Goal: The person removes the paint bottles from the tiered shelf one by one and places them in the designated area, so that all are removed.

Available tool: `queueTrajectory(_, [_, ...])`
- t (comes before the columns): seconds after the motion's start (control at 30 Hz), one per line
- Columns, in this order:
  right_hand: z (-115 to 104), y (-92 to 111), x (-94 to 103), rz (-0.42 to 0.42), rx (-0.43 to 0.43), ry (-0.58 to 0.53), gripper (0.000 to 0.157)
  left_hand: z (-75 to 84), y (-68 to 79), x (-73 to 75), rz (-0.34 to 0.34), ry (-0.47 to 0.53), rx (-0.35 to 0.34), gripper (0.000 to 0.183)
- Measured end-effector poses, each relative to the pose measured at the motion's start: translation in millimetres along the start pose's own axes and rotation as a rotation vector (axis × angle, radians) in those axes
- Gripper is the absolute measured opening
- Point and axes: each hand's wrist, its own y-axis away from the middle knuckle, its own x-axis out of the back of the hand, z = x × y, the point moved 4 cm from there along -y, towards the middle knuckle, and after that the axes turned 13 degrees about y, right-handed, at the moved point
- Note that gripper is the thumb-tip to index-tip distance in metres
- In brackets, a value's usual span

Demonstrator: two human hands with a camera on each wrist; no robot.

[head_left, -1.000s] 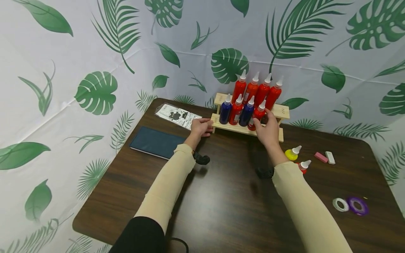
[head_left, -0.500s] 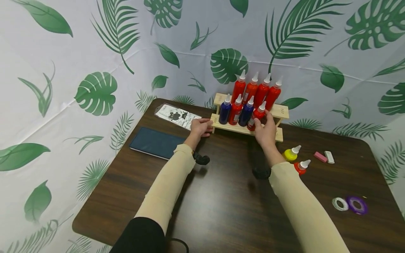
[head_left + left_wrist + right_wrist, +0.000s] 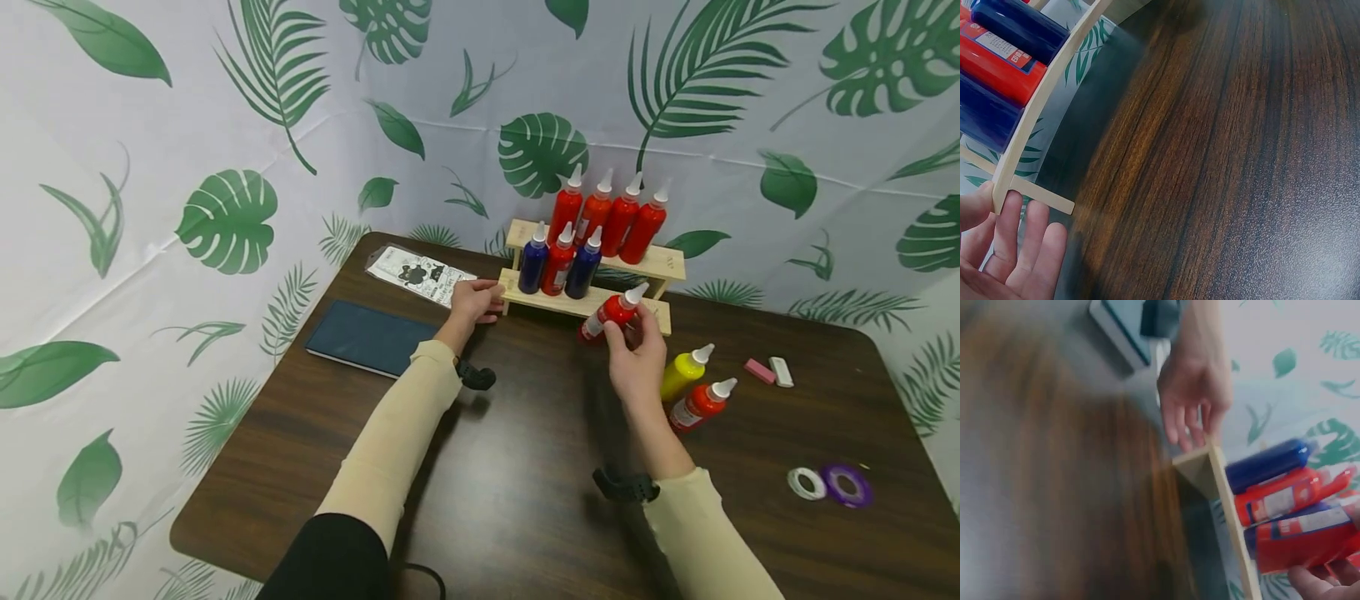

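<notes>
My right hand (image 3: 639, 358) pinches a red squeeze bottle (image 3: 617, 312) with a white nozzle cap, tilted and held off the lower step. With thumb above and fingers below, my left hand (image 3: 472, 302) grips the left end of a two-step wooden rack (image 3: 663, 262). On the lower step stand a blue bottle (image 3: 533, 267), a red bottle (image 3: 557, 270) and another blue bottle (image 3: 583, 273). Several red bottles (image 3: 621, 223) line the upper step. In the right wrist view the held red bottle (image 3: 1297, 540) partly covers a blue one.
Right of the rack, a yellow bottle (image 3: 681, 373) and a red bottle (image 3: 693, 408) stand on the table. Farther right are pink (image 3: 761, 372) and white (image 3: 782, 372) blocks and two tape rolls (image 3: 847, 486). A dark notebook (image 3: 375, 337) and a printed packet (image 3: 420, 273) lie left.
My right hand has lifted the red bottle off the right of the lower step and drawn it toward me, tilting it. The left hand has stayed on the rack.
</notes>
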Motion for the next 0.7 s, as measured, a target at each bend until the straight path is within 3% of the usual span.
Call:
queueTrajectory(0.13, [12.2, 36.9, 16.9, 0.028, -0.010, -0.017, 0.049, -0.2, 1.1, 0.2, 0.003, 0.002, 0.002, 0.027])
queueTrajectory(0.37, [45.5, 89.4, 52.8, 0.095, -0.094, 0.121, 0.050, -2.8, 2.4, 0.4, 0.005, 0.001, 0.007, 0.029])
queueTrajectory(0.57, [69.1, 111.7, 82.5, 0.189, -0.184, 0.236, 0.053, -1.8, 1.2, -0.8, 0.015, -0.007, 0.006, 0.029])
queueTrajectory(0.7, [81.7, 115.5, 96.6, 0.274, -0.195, 0.266, 0.051, -0.5, -0.3, -0.9, 0.027, -0.008, 0.018, 0.029])
